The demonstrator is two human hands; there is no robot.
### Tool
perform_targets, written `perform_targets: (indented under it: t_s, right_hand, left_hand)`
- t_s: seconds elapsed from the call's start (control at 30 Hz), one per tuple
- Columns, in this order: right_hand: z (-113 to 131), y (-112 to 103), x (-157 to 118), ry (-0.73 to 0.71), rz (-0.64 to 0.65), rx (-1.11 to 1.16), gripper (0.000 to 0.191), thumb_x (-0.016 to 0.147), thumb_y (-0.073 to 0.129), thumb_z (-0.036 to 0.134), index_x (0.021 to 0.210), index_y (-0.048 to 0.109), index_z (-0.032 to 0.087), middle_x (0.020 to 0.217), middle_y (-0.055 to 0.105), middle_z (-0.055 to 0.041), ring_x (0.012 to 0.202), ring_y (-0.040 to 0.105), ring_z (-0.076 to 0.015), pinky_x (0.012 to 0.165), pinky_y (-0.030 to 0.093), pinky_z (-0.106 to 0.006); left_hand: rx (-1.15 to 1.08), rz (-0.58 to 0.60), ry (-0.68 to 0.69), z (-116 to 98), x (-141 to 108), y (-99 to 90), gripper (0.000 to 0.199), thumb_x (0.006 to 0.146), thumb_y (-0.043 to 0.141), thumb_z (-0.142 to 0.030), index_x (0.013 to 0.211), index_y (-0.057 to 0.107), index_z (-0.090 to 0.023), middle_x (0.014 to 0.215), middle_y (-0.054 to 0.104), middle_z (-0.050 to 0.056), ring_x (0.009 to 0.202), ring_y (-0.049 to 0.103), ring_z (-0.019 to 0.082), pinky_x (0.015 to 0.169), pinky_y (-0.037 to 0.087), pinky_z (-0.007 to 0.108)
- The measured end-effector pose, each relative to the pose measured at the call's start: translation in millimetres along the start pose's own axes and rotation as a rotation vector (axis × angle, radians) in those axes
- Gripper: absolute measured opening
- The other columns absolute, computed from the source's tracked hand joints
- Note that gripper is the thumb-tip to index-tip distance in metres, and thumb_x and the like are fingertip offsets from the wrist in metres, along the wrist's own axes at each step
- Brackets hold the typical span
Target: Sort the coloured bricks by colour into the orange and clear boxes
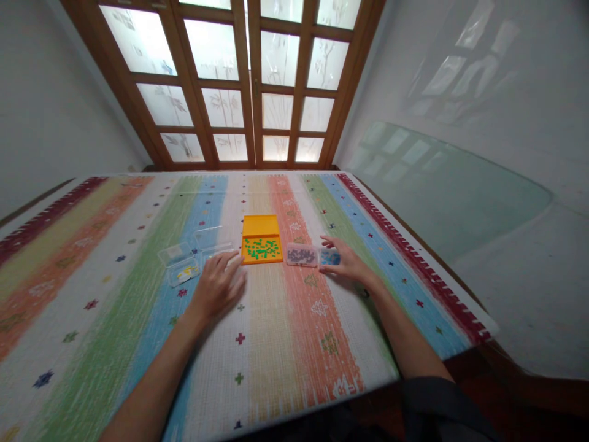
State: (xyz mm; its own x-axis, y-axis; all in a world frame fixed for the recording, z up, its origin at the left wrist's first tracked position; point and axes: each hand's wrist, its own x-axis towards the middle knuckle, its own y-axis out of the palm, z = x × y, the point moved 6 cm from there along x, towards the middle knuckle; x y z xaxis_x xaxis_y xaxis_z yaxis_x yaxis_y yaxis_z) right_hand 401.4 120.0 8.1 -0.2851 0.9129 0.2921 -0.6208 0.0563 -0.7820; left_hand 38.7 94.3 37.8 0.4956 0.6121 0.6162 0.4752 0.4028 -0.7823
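An orange case [261,226] lies open in the middle of the table, with many small green pieces [262,248] in its near half. My left hand [221,283] is at the case's left side, fingers bent and slightly apart, with nothing visible in them. Just behind it a clear box [216,249] is partly hidden. My right hand [344,260] has its thumb and fingers around the ends of a small clear box of blue pieces [329,257]. Against that box's left side is a clear box of dark pieces [301,255].
An open clear box with yellow pieces [184,272] sits left of my left hand. A striped cloth [271,344] covers the table. Wood-framed glass doors [251,92] stand beyond the far edge, and a white wall [506,123] rises on the right.
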Motion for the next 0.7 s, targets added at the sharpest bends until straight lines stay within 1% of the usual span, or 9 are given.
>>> perform_targets:
  t_s: [0.07, 0.13, 0.17, 0.33, 0.43, 0.5, 0.57, 0.63, 0.7]
  right_hand:
    - [-2, 2, -1, 0.019, -0.034, 0.031, 0.087, 0.074, 0.088, 0.031, 0.153, 0.051, 0.026, 0.125, 0.072, -0.0127, 0.113, 0.07, -0.0313, 0.1, 0.055, -0.051]
    - [-2, 4, -1, 0.022, -0.047, 0.048, 0.088, 0.074, 0.088, 0.029, 0.154, 0.051, 0.026, 0.126, 0.072, -0.0125, 0.114, 0.07, -0.0307, 0.099, 0.055, -0.051]
    - [-1, 5, 0, 0.019, -0.049, 0.055, 0.088, 0.074, 0.088, 0.029, 0.154, 0.051, 0.026, 0.127, 0.072, -0.0129, 0.115, 0.07, -0.0308, 0.099, 0.055, -0.051]
    - [1, 6, 0, -0.006, -0.04, 0.059, 0.082, 0.076, 0.088, 0.033, 0.15, 0.054, 0.027, 0.131, 0.07, -0.0146, 0.118, 0.069, -0.0324, 0.1, 0.056, -0.053]
    - [1, 6, -1, -0.013, -0.056, 0.046, 0.081, 0.076, 0.089, 0.037, 0.148, 0.055, 0.026, 0.133, 0.069, -0.0151, 0.118, 0.069, -0.0333, 0.101, 0.056, -0.055]
    - [3, 6, -2, -0.022, -0.086, 0.031, 0.08, 0.076, 0.09, 0.04, 0.147, 0.055, 0.026, 0.135, 0.067, -0.0158, 0.121, 0.068, -0.0347, 0.102, 0.055, -0.058]
    - [7, 5, -3, -0.037, -0.138, 0.019, 0.077, 0.078, 0.088, 0.044, 0.146, 0.055, 0.028, 0.138, 0.065, -0.0154, 0.124, 0.065, -0.0363, 0.105, 0.054, -0.062]
    - [11, 2, -4, -0.06, -0.204, 0.014, 0.072, 0.082, 0.085, 0.047, 0.145, 0.054, 0.031, 0.138, 0.064, -0.0142, 0.126, 0.064, -0.037, 0.106, 0.052, -0.065]
    - [13, -2, -5, -0.075, -0.273, 0.013, 0.066, 0.085, 0.082, 0.05, 0.143, 0.055, 0.033, 0.135, 0.065, -0.0131, 0.125, 0.064, -0.0369, 0.106, 0.052, -0.067]
  left_hand:
    - [0.034, -0.047, -0.07, 21, 1, -11.7, 0.037, 0.097, 0.063, -0.026, 0.134, 0.06, -0.025, 0.131, 0.069, 0.015, 0.119, 0.064, 0.036, 0.1, 0.053, 0.056]
    - [0.08, -0.091, -0.109, 37, 2, -24.5, 0.041, 0.096, 0.065, -0.031, 0.136, 0.058, -0.026, 0.134, 0.067, 0.016, 0.12, 0.063, 0.039, 0.102, 0.051, 0.059]
    - [0.093, -0.094, -0.125, 45, 2, -29.7, 0.044, 0.095, 0.066, -0.034, 0.138, 0.058, -0.026, 0.136, 0.066, 0.016, 0.122, 0.062, 0.04, 0.104, 0.049, 0.061]
    - [0.149, -0.016, -0.221, 80, 2, -45.0, 0.061, 0.091, 0.068, -0.052, 0.144, 0.051, -0.026, 0.15, 0.058, 0.018, 0.134, 0.055, 0.046, 0.108, 0.045, 0.064]
    - [0.167, 0.048, -0.255, 101, 1, -47.3, 0.08, 0.086, 0.071, -0.06, 0.15, 0.044, -0.02, 0.156, 0.052, 0.022, 0.143, 0.048, 0.05, 0.114, 0.039, 0.069]
    - [0.148, 0.093, -0.262, 114, 0, -46.0, 0.088, 0.084, 0.074, -0.063, 0.151, 0.041, -0.018, 0.156, 0.053, 0.023, 0.146, 0.045, 0.052, 0.117, 0.034, 0.074]
    - [0.125, 0.129, -0.284, 126, -1, -43.6, 0.095, 0.078, 0.077, -0.068, 0.151, 0.04, -0.019, 0.153, 0.057, 0.022, 0.146, 0.045, 0.055, 0.118, 0.029, 0.079]
    - [0.143, 0.187, -0.288, 134, -2, -39.4, 0.107, 0.071, 0.078, -0.076, 0.152, 0.039, -0.018, 0.154, 0.057, 0.022, 0.146, 0.045, 0.057, 0.118, 0.024, 0.082]
    - [0.173, 0.247, -0.27, 136, -2, -35.2, 0.117, 0.067, 0.079, -0.079, 0.155, 0.036, -0.016, 0.157, 0.054, 0.025, 0.147, 0.043, 0.057, 0.12, 0.018, 0.083]
